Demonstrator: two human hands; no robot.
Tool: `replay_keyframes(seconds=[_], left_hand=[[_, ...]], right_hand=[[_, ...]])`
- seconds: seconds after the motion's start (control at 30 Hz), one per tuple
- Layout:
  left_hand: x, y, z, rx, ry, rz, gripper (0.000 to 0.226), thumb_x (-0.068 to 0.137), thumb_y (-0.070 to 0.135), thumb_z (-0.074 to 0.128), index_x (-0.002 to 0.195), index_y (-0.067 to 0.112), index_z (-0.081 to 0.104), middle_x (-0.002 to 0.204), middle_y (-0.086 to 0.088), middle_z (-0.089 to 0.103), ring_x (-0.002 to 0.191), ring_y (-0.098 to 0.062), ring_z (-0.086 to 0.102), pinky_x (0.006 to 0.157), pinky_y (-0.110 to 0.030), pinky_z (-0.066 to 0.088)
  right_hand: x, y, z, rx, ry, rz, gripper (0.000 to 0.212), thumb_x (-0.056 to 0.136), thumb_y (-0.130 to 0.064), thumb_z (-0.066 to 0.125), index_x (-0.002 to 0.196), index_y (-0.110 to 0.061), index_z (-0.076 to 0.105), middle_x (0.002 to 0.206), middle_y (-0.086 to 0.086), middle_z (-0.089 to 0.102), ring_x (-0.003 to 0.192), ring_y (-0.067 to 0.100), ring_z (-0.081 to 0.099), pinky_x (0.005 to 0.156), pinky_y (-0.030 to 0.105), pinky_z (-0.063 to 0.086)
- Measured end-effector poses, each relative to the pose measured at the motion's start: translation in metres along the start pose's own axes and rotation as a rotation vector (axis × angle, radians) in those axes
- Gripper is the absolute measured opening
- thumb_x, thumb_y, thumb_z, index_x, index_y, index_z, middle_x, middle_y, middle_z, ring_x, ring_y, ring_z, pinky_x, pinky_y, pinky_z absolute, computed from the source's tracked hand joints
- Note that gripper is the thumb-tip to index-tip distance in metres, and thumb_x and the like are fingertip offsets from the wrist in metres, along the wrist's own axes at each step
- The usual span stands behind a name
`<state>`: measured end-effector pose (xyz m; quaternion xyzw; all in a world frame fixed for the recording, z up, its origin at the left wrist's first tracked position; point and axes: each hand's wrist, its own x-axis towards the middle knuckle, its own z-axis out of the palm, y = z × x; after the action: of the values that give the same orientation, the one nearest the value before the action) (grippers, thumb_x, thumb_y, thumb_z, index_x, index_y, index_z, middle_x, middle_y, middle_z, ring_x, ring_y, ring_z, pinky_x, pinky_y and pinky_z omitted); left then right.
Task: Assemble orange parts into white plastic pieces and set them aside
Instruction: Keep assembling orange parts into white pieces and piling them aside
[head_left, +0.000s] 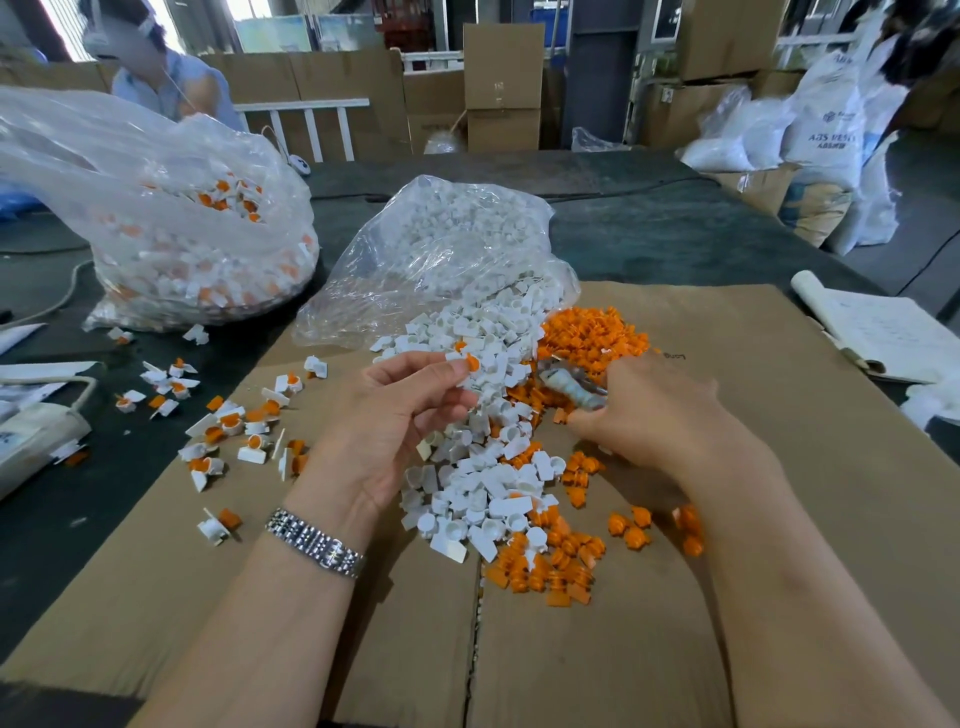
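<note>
Left hand (402, 415), head view: raised above the cardboard (675, 623), palm toward me, thumb and forefinger pinching a white piece (458, 362) with an orange part (472, 362) seated in it. I note a metal watch (314, 544) on that wrist.

Right hand (649, 415): lower and to the right, fingers curled round a small tool (571, 387) wrapped in pale tape; its tip is blurred and I cannot make out the kind. The hand sits at the edge of the orange heap.

White pile (483, 467): loose pieces spill out of an open clear bag (441, 249) and run down the middle of the cardboard, between my two hands. The bag lies on its side, mouth toward me, well filled.

Orange pile (592, 332): just right of the bag mouth, touching the white spill. More orange parts trail down the right side of the white pile, with a thicker cluster (545, 571) at its near end and a few strays (688, 530) apart to the right.

Finished pieces (223, 426): scattered loosely on the left part of the cardboard and onto the dark table (675, 234), white with orange showing. Beyond them stands a second bag (171, 223), large and clear, holding many of the same.

Surroundings: a notebook (893, 332) lies at the right edge. Another person (171, 78) sits behind the far bag. Boxes (501, 83) and white sacks (826, 135) are stacked at the back.
</note>
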<state>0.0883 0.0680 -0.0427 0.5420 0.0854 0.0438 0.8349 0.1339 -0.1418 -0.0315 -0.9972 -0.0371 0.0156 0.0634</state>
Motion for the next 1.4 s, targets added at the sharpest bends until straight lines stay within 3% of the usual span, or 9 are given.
replay_keyframes(seconds=[0.23, 0.37, 0.47, 0.6, 0.73, 0.9, 1.1, 1.3, 1.4], left_hand=[[0.0, 0.0, -0.002, -0.054, 0.017, 0.021, 0.026, 0.07, 0.009, 0.084, 0.093, 0.004, 0.074, 0.084, -0.01, 0.077, 0.07, -0.017, 0.074, 0.059, -0.021, 0.058], [-0.002, 0.001, -0.004, -0.085, -0.006, 0.052, 0.018, 0.072, 0.011, 0.082, 0.089, 0.008, 0.076, 0.084, -0.007, 0.077, 0.07, -0.015, 0.073, 0.059, -0.019, 0.057], [-0.003, 0.002, -0.003, -0.111, -0.021, 0.075, 0.01, 0.073, 0.009, 0.082, 0.081, 0.013, 0.078, 0.084, -0.007, 0.076, 0.068, -0.015, 0.072, 0.057, -0.019, 0.056], [-0.003, 0.001, 0.0, -0.056, -0.031, 0.116, 0.014, 0.076, 0.007, 0.081, 0.086, 0.01, 0.071, 0.08, -0.006, 0.073, 0.065, -0.015, 0.07, 0.056, -0.019, 0.054], [-0.003, -0.001, 0.001, -0.016, -0.023, 0.141, 0.014, 0.081, 0.005, 0.079, 0.09, 0.006, 0.068, 0.078, -0.007, 0.072, 0.064, -0.016, 0.069, 0.055, -0.02, 0.054], [-0.003, -0.002, -0.001, 0.015, -0.019, 0.166, 0.022, 0.073, 0.012, 0.082, 0.089, 0.005, 0.069, 0.08, -0.008, 0.073, 0.065, -0.016, 0.069, 0.056, -0.021, 0.054], [-0.004, 0.0, -0.002, 0.012, -0.007, 0.143, 0.017, 0.074, 0.01, 0.08, 0.087, 0.004, 0.07, 0.078, -0.008, 0.072, 0.063, -0.015, 0.068, 0.057, -0.02, 0.055], [-0.005, -0.001, -0.004, -0.019, 0.017, 0.091, 0.011, 0.08, 0.006, 0.078, 0.088, 0.004, 0.071, 0.078, -0.007, 0.074, 0.065, -0.015, 0.07, 0.059, -0.019, 0.057], [-0.005, -0.003, -0.003, -0.015, 0.019, 0.09, 0.008, 0.083, 0.009, 0.078, 0.088, 0.005, 0.073, 0.078, -0.006, 0.074, 0.068, -0.016, 0.071, 0.062, -0.02, 0.058]], right_hand=[[-0.007, -0.006, -0.017, 0.439, -0.02, -0.146, 0.026, 0.1, -0.031, 0.052, 0.089, -0.012, 0.066, 0.07, 0.004, 0.058, 0.059, 0.015, 0.051, 0.055, 0.032, 0.04], [-0.028, -0.01, -0.037, 0.822, -0.35, -0.226, 0.023, 0.104, -0.025, 0.05, 0.102, -0.012, 0.069, 0.086, 0.014, 0.074, 0.075, 0.015, 0.074, 0.069, 0.026, 0.06], [-0.034, -0.015, -0.037, 0.735, -0.439, -0.276, 0.032, 0.104, -0.026, 0.05, 0.105, 0.003, 0.062, 0.093, 0.017, 0.074, 0.077, 0.012, 0.074, 0.071, 0.025, 0.059], [-0.037, -0.022, -0.035, 0.74, -0.423, -0.295, 0.031, 0.104, -0.029, 0.05, 0.104, 0.0, 0.062, 0.091, 0.01, 0.075, 0.089, 0.024, 0.074, 0.088, 0.048, 0.058], [-0.041, -0.029, -0.034, 0.693, -0.43, -0.328, 0.033, 0.105, -0.033, 0.048, 0.105, -0.003, 0.062, 0.091, 0.009, 0.075, 0.093, 0.03, 0.072, 0.091, 0.054, 0.054], [-0.043, -0.034, -0.033, 0.549, -0.343, -0.355, 0.038, 0.105, -0.041, 0.045, 0.091, -0.007, 0.056, 0.085, 0.015, 0.07, 0.057, 0.001, 0.061, 0.067, 0.031, 0.052], [-0.046, -0.043, -0.025, 0.478, -0.215, -0.34, 0.044, 0.101, -0.052, 0.044, 0.076, -0.016, 0.052, 0.069, 0.004, 0.058, 0.058, 0.016, 0.052, 0.062, 0.04, 0.052], [-0.04, -0.049, -0.017, 0.383, -0.11, -0.302, 0.046, 0.099, -0.055, 0.047, 0.072, -0.018, 0.048, 0.062, 0.001, 0.049, 0.048, 0.013, 0.041, 0.044, 0.026, 0.033], [-0.037, -0.047, -0.015, 0.423, -0.119, -0.311, 0.05, 0.099, -0.055, 0.048, 0.081, -0.01, 0.058, 0.066, 0.011, 0.063, 0.051, 0.016, 0.051, 0.051, 0.038, 0.048]])
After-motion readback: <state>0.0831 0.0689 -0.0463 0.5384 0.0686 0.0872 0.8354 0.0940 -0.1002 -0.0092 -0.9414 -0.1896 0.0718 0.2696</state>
